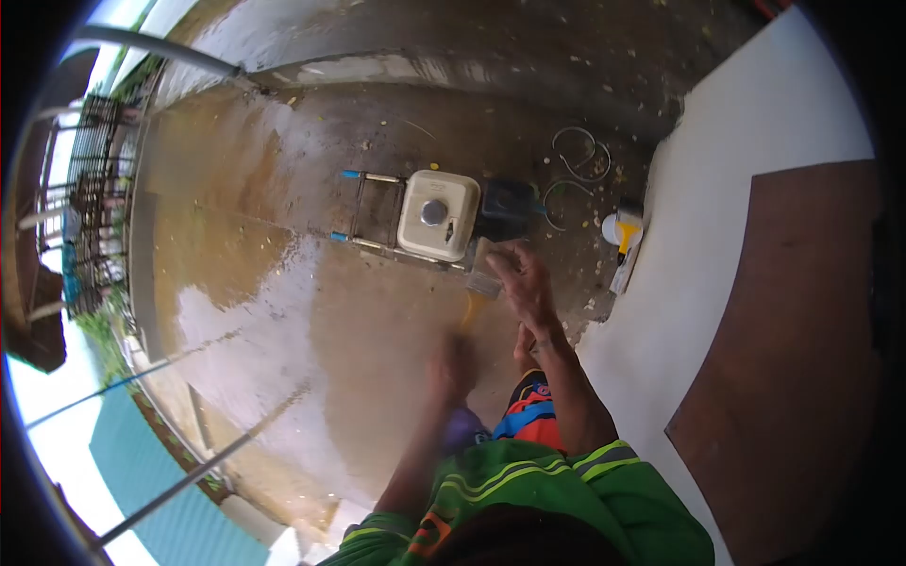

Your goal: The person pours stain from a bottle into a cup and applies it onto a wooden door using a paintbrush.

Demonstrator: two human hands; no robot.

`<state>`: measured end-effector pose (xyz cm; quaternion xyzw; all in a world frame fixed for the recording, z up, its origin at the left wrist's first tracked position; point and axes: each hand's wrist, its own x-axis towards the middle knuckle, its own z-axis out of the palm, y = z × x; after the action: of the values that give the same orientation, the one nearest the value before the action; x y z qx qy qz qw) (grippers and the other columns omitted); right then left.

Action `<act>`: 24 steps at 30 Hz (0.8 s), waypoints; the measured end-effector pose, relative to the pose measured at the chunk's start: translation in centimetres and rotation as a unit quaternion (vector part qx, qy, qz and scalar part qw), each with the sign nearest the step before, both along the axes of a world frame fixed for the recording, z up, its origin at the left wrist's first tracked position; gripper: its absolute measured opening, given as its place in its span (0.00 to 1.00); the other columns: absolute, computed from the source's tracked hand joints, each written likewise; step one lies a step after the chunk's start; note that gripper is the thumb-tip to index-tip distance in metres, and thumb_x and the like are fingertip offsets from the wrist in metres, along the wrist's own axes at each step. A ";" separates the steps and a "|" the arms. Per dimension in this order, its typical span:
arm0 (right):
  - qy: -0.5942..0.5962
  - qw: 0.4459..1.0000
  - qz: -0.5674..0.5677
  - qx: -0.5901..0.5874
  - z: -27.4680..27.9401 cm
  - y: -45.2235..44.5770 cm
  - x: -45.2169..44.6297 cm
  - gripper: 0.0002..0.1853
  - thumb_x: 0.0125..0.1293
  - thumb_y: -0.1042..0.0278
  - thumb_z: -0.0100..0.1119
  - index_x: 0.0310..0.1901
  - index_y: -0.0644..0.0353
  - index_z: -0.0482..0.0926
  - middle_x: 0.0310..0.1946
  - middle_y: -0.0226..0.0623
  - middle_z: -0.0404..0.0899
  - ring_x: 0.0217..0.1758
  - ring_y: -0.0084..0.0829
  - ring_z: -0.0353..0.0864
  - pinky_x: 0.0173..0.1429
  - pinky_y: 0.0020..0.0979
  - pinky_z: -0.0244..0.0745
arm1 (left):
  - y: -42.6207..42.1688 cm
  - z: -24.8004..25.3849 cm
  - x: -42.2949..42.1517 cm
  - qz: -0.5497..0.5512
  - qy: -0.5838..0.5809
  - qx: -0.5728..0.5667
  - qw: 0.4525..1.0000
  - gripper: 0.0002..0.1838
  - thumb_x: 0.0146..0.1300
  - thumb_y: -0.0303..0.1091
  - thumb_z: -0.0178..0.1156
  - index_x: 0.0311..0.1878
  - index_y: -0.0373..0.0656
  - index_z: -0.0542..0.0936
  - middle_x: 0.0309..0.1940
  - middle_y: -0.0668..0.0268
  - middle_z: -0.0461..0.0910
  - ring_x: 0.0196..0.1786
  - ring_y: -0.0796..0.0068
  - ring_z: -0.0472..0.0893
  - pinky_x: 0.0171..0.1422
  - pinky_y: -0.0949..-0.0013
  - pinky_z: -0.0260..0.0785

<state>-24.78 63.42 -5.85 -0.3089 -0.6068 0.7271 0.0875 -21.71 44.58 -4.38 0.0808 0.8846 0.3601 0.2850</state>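
Note:
My left hand (453,368) is smeared by motion, closed round the yellow handle (470,309) of a flat, wide-ended tool. My right hand (530,291) pinches a flat greyish piece (485,257) at the tool's wide end; the two overlap, so I cannot tell where they touch. Just beyond both hands stands a machine with a cream tank (439,226), a round silver cap and a metal frame with blue-tipped bars (363,238). A dark part (507,206) adjoins the tank on its right.
Right of the machine, wire loops (593,156) lie on the wet floor (255,217). A white container (612,230) and another yellow-handled tool (626,236) sit by the white wall (710,217). At left are a railing (99,179) and a teal roof (165,481).

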 end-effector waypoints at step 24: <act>0.011 0.780 0.603 -0.166 9.3 -53.3 -19.2 0.37 0.76 0.37 0.29 0.61 0.64 0.75 0.61 0.41 0.76 0.71 0.36 0.66 0.76 0.39 0.52 | -48.7 9.2 1.1 0.371 0.048 0.136 0.917 0.15 0.71 0.42 0.52 0.47 0.39 0.74 0.27 0.54 0.75 0.31 0.60 0.77 0.38 0.61 0.69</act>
<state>-44.00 10.11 3.45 0.1191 -0.5380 0.7241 -0.4148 -20.59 -4.16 4.83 -0.1980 0.8065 0.5521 0.0745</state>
